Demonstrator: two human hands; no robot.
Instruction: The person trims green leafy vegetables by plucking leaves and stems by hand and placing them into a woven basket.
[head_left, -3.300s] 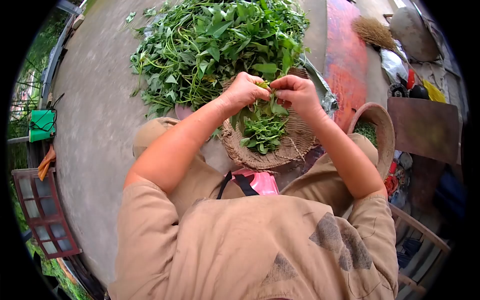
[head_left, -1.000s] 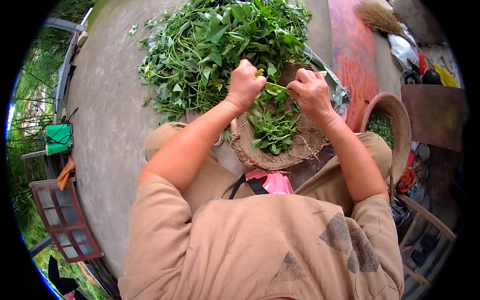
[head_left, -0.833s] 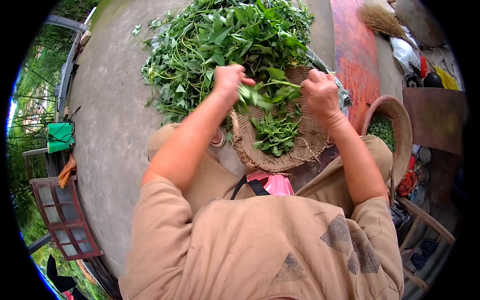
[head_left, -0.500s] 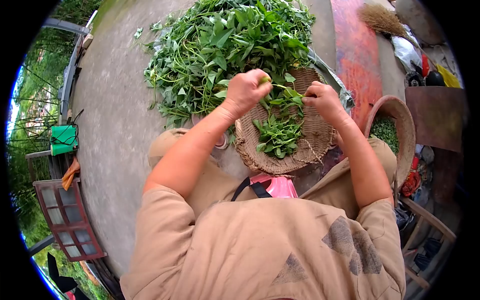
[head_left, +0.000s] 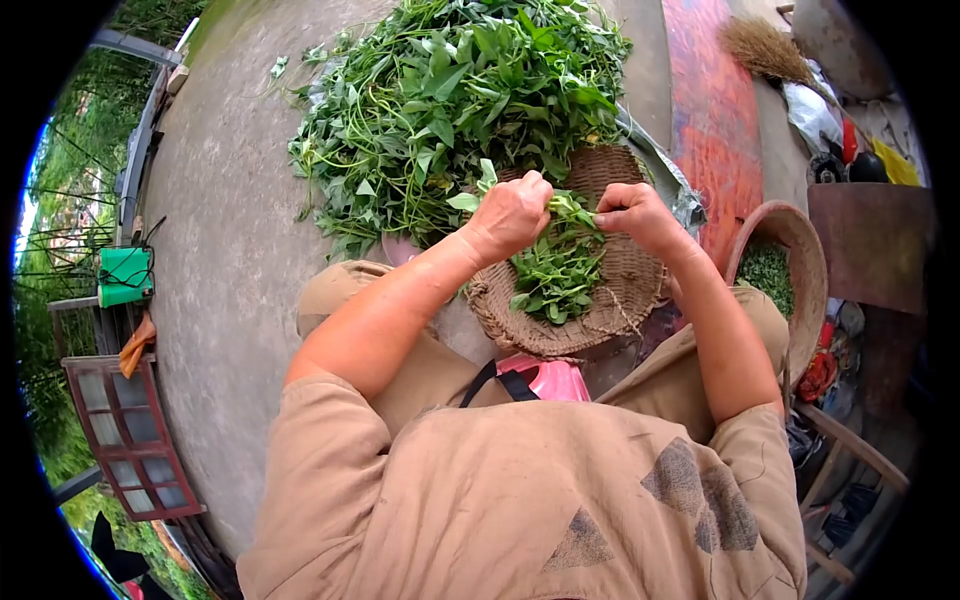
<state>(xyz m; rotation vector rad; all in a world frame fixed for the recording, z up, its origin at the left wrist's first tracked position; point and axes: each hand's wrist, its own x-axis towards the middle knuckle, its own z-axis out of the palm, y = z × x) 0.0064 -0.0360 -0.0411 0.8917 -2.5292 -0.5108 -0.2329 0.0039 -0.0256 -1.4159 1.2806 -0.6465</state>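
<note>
My left hand (head_left: 512,213) and my right hand (head_left: 632,213) both grip one leafy green sprig (head_left: 566,206) above a round woven tray (head_left: 620,300). Leaves stick out past the left fist at its upper left. Picked green leaves (head_left: 556,278) lie heaped on the tray right under the hands. A large pile of leafy vines (head_left: 455,95) covers the concrete ground just beyond the tray.
A second woven basket (head_left: 800,250) holding chopped greens stands at the right. A red board (head_left: 712,110) and a broom (head_left: 765,52) lie beyond it. A pink plastic thing (head_left: 548,378) sits between my knees. A green box (head_left: 122,275) and a red window frame (head_left: 125,440) are at the left.
Both hands pulled a sprig out of the vine pile, spread apart with it, then came close together again over the tray.
</note>
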